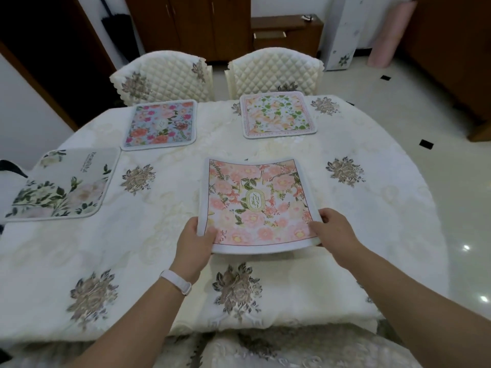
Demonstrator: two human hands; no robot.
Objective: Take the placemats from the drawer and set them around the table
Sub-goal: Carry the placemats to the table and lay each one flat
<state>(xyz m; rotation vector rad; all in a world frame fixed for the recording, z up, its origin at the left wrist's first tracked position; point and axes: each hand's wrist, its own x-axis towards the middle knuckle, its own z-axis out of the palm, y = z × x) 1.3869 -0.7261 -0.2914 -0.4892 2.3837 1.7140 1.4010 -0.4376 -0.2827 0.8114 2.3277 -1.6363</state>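
Note:
A pink floral placemat [255,203] is held over the near middle of the table [385,208], its near edge lifted. My left hand [195,245] grips its near left corner and my right hand [336,232] grips its near right corner. Three other placemats lie flat on the cream tablecloth: a white one with green leaves [63,184] at the left, a blue floral one [160,124] at the far left, and a peach and green one [276,112] at the far right.
Two quilted cream chairs [164,78] [275,73] stand behind the far side. A chair back [265,349] is just below my arms. Wooden cabinets [191,25] line the back wall. Glossy tiled floor [425,123] lies to the right.

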